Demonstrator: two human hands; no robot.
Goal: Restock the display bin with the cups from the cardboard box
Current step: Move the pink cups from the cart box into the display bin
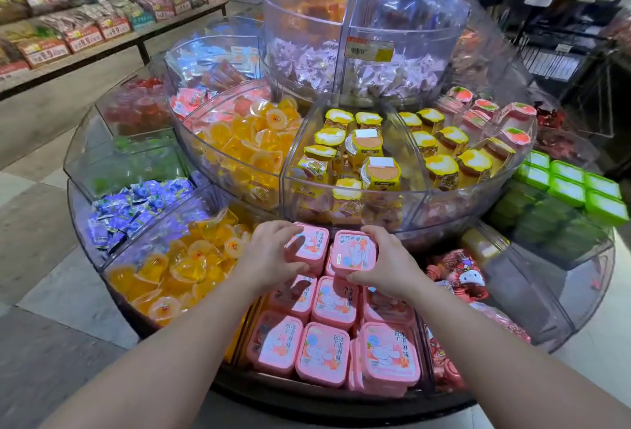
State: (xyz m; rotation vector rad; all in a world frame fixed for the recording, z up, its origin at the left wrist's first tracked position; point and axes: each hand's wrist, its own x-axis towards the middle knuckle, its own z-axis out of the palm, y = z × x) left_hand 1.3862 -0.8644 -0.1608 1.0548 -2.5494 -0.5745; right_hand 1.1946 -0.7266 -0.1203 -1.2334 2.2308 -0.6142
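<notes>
Two pink square cups with rabbit lids are held over the near bin of a round tiered display. My left hand [269,258] grips the left pink cup [309,246] by its sides. My right hand [386,266] grips the right pink cup [353,253] the same way. Both cups sit at the far end of the pink cup bin [239,357], on top of other cups. Several more pink cups [322,353] fill the bin below my wrists. No cardboard box is in view.
Clear bins ring the display: orange jelly cups [181,268] to the left, blue candy packets [136,206] beyond them, red cartoon packs [461,268] to the right, green tubs [573,189] far right. A higher tier holds yellow pudding jars [362,155]. Shelves [102,29] line the aisle on the left.
</notes>
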